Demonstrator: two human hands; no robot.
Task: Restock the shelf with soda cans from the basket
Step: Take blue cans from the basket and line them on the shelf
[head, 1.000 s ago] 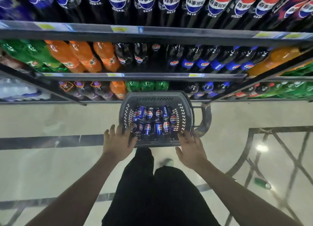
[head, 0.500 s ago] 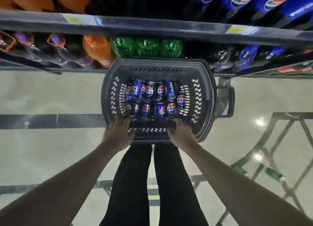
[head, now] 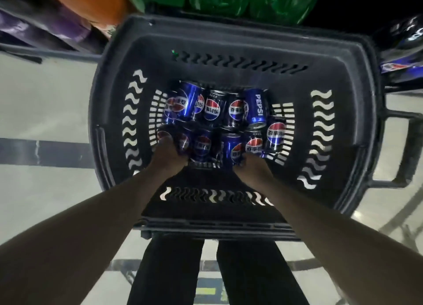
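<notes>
Looking straight down into a dark plastic shopping basket [head: 231, 41] sitting on a pale glossy floor [head: 45, 94], just in front of the bottom shelf [head: 45, 53]. Holding a cluster of blue Pepsi cans [head: 229, 121] on the basket bottom, lying mostly on their sides in two rough rows, touching one another; one can [head: 257, 108] in the far row showing the word PEPSI along its length. Showing wavy slots cut through the basket's side walls and near wall, and a handle [head: 405, 149] folded out to the right side.

Reaching in over the near wall with both bare arms. Resting the left hand [head: 168, 154] on the leftmost cans of the near row, fingers curled down over a can [head: 183, 141]; gripping or merely touching cannot be told, since the fingertips are hidden among the cans. Placing the right hand [head: 250, 167] against the near row's right part, fingers bent around the lower end of a can [head: 233, 150]; whether clamped on it cannot be told either.

Crowding the top edge with blurred large bottles on the shelf: an orange bottle [head: 100, 5] at the left, green bottles [head: 229, 0] in the middle, dark bottles [head: 402, 37] at the far right. Standing in dark trousers [head: 169, 275] below the basket, legs slightly apart.
</notes>
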